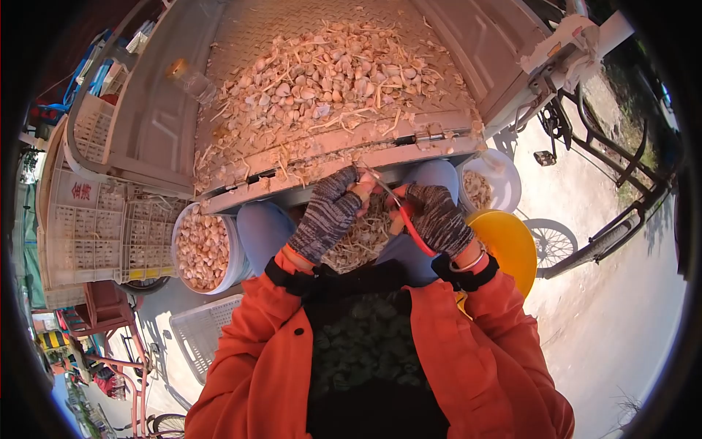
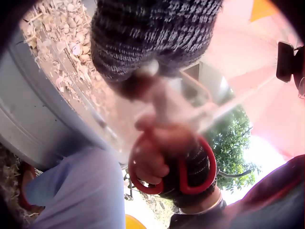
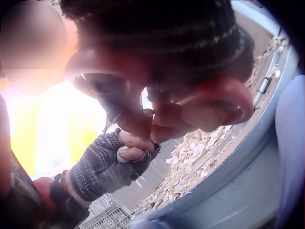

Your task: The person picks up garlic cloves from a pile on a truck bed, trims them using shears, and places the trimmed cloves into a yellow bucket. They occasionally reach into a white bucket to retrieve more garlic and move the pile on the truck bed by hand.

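Left hand (image 1: 327,212): fingers curled round garlic (image 3: 123,154). Right hand (image 1: 439,216): fingers looped through red scissors (image 1: 415,235). I judge short snips best, blades (image 1: 383,186) kept clear of the left fingers.

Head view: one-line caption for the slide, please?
Red-handled scissors in the right grip, beside a cargo bed heaped with garlic.

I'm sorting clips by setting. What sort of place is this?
Probably an outdoor yard or roadside work spot: sunlit pale ground, green foliage, and a metal cargo bed heaped with what look like garlic cloves.
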